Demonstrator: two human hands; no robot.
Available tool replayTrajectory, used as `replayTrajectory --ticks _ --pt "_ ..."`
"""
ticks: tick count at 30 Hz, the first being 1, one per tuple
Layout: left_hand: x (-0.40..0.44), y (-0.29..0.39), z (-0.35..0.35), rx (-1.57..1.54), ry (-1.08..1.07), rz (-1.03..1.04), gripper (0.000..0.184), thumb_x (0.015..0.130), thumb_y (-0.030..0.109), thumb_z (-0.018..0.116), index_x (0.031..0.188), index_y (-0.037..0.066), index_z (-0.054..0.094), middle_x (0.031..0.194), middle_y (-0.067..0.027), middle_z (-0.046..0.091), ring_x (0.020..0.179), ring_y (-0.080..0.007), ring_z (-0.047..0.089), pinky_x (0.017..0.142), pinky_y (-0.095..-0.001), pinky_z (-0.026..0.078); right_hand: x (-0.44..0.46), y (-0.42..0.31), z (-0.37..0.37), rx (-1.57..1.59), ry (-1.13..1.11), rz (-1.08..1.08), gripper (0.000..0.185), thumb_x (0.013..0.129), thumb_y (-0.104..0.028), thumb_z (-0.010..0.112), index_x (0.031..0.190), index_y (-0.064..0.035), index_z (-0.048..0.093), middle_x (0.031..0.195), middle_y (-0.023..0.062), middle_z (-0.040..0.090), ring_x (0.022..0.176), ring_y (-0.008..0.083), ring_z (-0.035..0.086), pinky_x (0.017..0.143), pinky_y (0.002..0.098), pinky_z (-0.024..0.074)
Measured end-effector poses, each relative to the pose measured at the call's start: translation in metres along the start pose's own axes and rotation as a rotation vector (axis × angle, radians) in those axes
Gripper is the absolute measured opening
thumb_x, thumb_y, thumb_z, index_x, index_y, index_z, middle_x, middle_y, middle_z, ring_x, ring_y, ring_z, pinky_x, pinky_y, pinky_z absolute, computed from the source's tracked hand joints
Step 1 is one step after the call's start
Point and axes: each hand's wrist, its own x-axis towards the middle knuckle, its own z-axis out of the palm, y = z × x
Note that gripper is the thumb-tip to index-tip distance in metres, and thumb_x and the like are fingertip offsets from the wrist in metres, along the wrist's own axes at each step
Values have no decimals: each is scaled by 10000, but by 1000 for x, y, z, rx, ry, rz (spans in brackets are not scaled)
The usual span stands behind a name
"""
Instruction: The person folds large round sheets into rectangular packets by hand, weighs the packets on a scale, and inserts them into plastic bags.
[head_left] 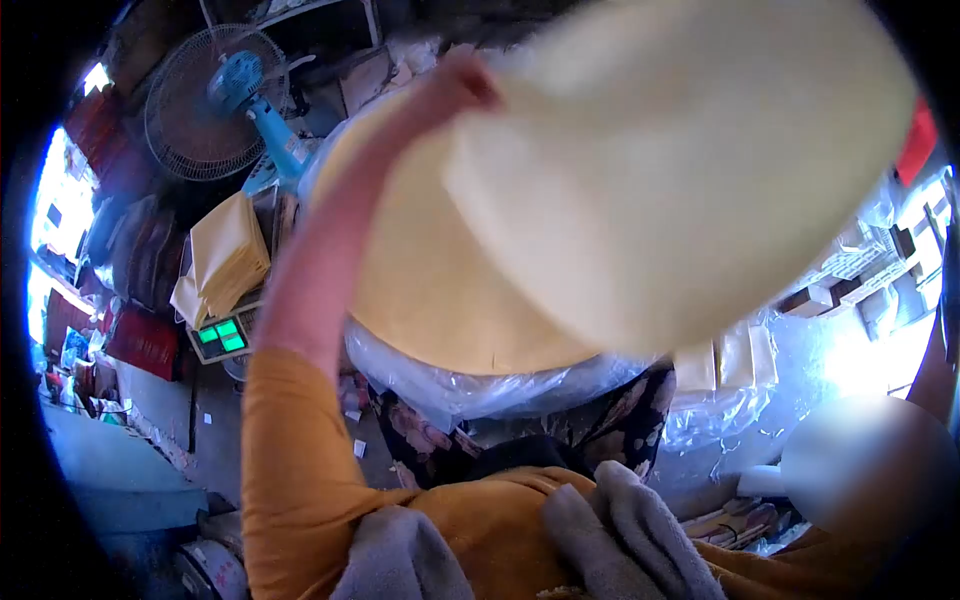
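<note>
A large pale round sheet (680,170), blurred by motion, is raised and tilted over the upper right. Beneath it lies a yellowish round surface (420,270) with clear plastic (450,385) around its lower edge. My left hand (465,85) is at the raised sheet's left edge, over the far side of the round surface; its fingers are too smeared to show their grip. The right arm (935,370) rises at the far right, and no right hand is visible.
A blue fan (240,85) stands at the upper left. Folded yellowish sheets (228,255) rest on a scale with a green display (221,337). More sheets in plastic (735,360) lie to the right. Boxes (810,300) sit beyond them.
</note>
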Motion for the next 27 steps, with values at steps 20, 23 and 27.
replayTrajectory --ticks 20,23,27 --pt "-240 -179 52 979 134 -324 212 796 68 483 1006 42 496 1040 -126 591 1022 -260 545 977 -429 342 -274 -511 -89 1534 -569 1325 212 836 -119 502 972 -76 659 1082 71 601 1081 233 519 946 354 377" --pt "-257 -201 65 988 -87 -303 186 793 49 470 980 41 473 1035 -136 585 1023 -286 534 959 -435 354 -287 -528 -98 1301 -756 640 311 798 -118 515 1095 -103 604 1182 74 542 1153 271 458 992 402 322" --pt "-255 -200 63 934 -57 -301 374 747 -24 476 1112 59 481 1133 -141 546 1072 -288 502 948 -444 344 -308 -538 -139 1172 -888 405 455 778 -98 514 1230 -140 495 1337 70 403 1258 260 341 1057 452 212"
